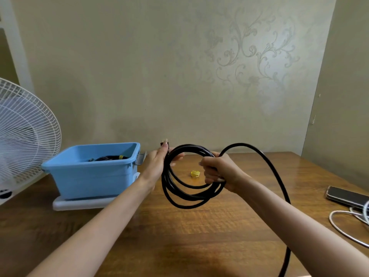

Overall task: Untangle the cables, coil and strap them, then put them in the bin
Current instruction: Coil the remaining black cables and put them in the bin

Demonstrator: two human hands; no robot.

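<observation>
The black round rubber cable (186, 196) is held above the wooden table (199, 236) as an upright ring: the left hand (157, 164) holds its 9 o'clock side between thumb and nearly straight fingers, and the right hand (217, 170) is closed as a fist around its 3 o'clock side. The uncoiled rest leaves the right fist toward 1 o'clock, arches and falls to 5 o'clock, so I judge the right hand is nearer to lay the next turn. The small yellow strap (195, 173) lies beyond the ring, the blue plastic bin (89, 176) at 9 o'clock; no writing is readable.
</observation>
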